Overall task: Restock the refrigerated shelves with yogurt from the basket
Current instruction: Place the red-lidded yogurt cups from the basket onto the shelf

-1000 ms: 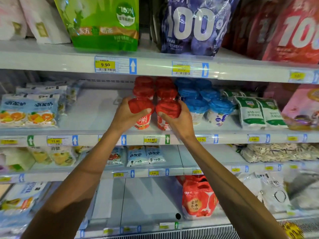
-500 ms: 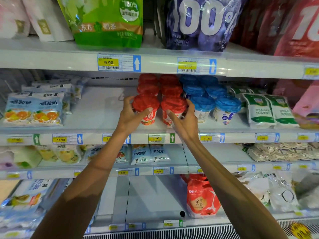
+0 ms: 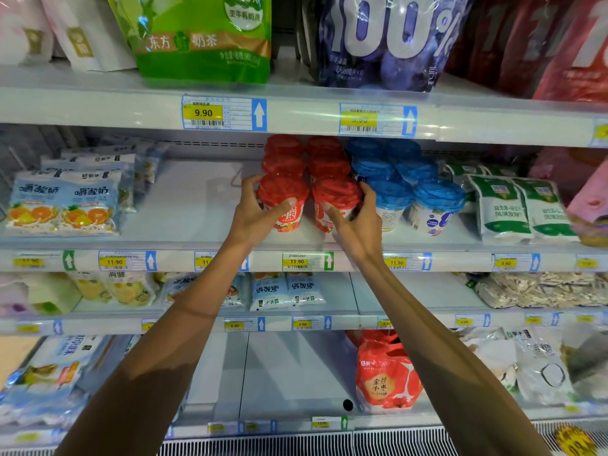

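Observation:
Two red-lidded yogurt cups stand side by side at the front of the second shelf. My left hand wraps the left red cup, thumb across its label. My right hand grips the right red cup from its right side. Behind them run two rows of more red-lidded cups. Blue-lidded yogurt cups fill the rows just to the right. The basket is out of view.
White pouches with orange fruit lie at the shelf's left; green-and-white pouches at its right. A wide bare stretch lies between the orange pouches and the red cups. Large bags sit on the top shelf. Lower shelves hold more pouches and a red bag.
Both hands have pushed the two red cups back from the shelf's front edge against the red rows. My fingers stay around the cups.

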